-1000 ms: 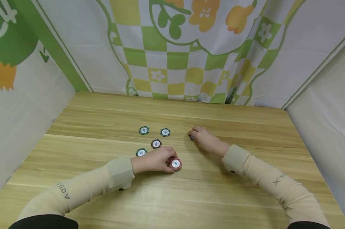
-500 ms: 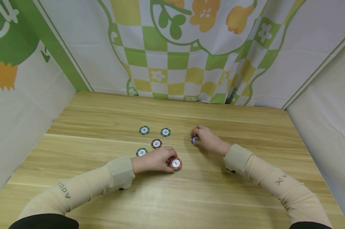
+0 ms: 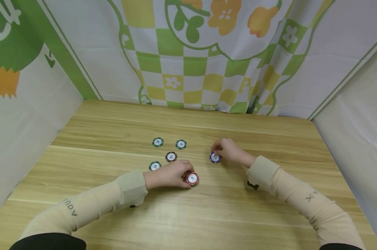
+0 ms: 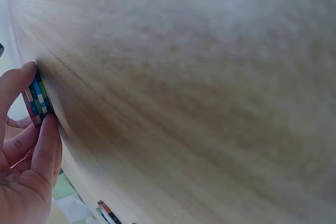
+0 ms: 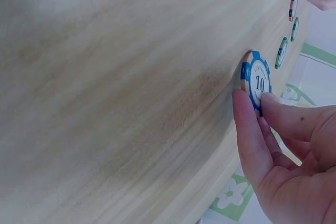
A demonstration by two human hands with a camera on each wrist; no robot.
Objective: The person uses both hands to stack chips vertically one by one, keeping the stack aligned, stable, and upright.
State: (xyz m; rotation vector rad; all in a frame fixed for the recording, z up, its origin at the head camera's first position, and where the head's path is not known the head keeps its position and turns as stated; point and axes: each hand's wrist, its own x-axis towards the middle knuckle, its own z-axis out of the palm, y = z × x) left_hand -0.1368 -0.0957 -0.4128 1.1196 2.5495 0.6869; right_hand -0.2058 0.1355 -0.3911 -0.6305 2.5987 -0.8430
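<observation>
My left hand (image 3: 176, 173) grips a short stack of poker chips (image 3: 192, 178) by its edge, low at the table. The top chip is red with a 5. Seen side-on in the left wrist view, the stack (image 4: 39, 99) shows blue and green layers below the red one, between thumb and fingers. To the right and farther back, my right hand (image 3: 231, 152) pinches a blue poker chip (image 3: 215, 158). The right wrist view shows that the blue chip (image 5: 258, 82) is marked 10, its face partly under the thumb.
Left of the stack lie a black-and-orange 100 chip (image 3: 171, 157) and green 20 chips: one far left (image 3: 158, 142), one far right (image 3: 181, 144), and a near one (image 3: 155, 166) partly behind the left wrist. Patterned curtains (image 3: 188, 76) border the wooden table (image 3: 207, 215).
My right hand has drifted right and slightly nearer with the blue chip, and more of the chip's face shows now. The left hand and its stack have stayed in place.
</observation>
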